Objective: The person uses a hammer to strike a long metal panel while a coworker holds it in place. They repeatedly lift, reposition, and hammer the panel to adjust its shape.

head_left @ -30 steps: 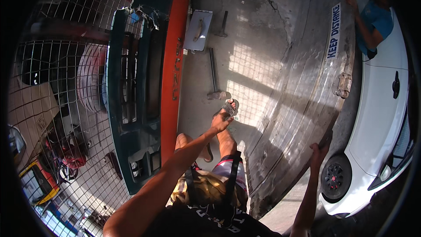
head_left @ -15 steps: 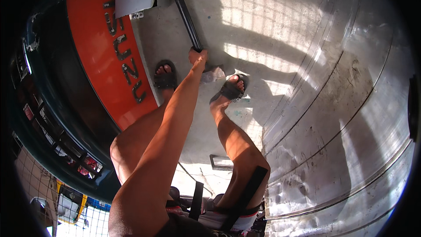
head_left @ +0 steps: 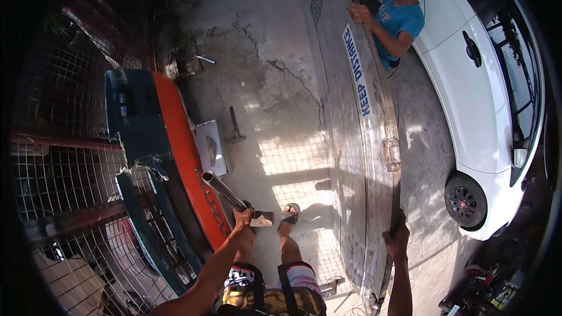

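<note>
My left hand [head_left: 243,217] is closed round the metal pipe handle of a sledgehammer [head_left: 223,191], low beside my feet. The hammer's blocky head [head_left: 262,219] is between my feet, close to the floor. The handle slants up to the far left. At the right, my right hand [head_left: 398,239] grips the top edge of a large metal panel [head_left: 354,158] that stands on edge. Its fingers are partly hidden in shadow. Further along the same panel, a person in a blue shirt [head_left: 403,20] has a hand on that edge.
An orange and dark green vehicle front panel [head_left: 181,129] leans at the left by wire mesh [head_left: 64,169]. Near it lie a flat plate with a handle [head_left: 211,147] and a hammer [head_left: 235,126]. A white car [head_left: 462,82] stands beyond the metal panel.
The view has lifted and widened, bringing in the other person, the car and my right hand on the panel's edge. My left hand still holds the sledgehammer low by my feet.
</note>
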Available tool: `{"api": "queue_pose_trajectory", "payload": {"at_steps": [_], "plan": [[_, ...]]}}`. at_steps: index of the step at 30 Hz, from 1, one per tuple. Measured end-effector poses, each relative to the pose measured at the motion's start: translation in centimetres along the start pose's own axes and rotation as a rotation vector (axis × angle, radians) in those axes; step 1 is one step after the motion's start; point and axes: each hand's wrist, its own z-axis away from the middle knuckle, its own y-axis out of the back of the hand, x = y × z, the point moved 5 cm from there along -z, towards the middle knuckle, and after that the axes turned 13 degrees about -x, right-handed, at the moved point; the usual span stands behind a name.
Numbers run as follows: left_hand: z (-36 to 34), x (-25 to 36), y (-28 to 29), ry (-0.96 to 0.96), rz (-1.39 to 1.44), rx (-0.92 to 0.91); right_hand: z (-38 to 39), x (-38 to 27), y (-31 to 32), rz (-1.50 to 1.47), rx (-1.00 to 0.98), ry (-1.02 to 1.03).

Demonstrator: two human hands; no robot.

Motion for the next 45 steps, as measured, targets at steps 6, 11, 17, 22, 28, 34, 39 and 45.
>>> {"api": "queue_pose_trajectory", "payload": {"at_steps": [6,11,17,22,28,34,39,45], "plan": [[8.2,28.8,-0.8,-0.322,0.271,-0.053,0.8,-1.5,-0.6,0.162,0.116,-0.080],[6.5,36.2,-1.7,-0.334,0.485,-0.118,1.0,-6.0,1.2,0.276,-0.005,-0.350],[-0.5,48.5,-6.5,-0.161,0.314,-0.100,0.1,-4.4,0.7,0.330,-0.003,-0.736],[-8.1,57.5,-7.5,-0.179,0.239,-0.238,0.2,-6.5,-0.7,0.379,0.210,-1.121],[-21.9,67.4,-14.2,-0.171,0.209,-0.366,-2.2,-7.5,-13.6,-0.788,0.940,-1.743],[-35.3,77.6,-17.9,-0.193,0.092,-0.366,-36.1,-21.8,-14.7,-2.293,1.240,-0.544],[-44.1,87.8,-23.6,-0.171,0.154,-0.478,-52.9,-26.7,-3.2,-2.345,1.266,-0.315],[-58.0,95.9,-30.3,-0.151,-0.050,-0.513,-60.8,-32.7,-1.7,-1.939,1.018,-0.680]]}}
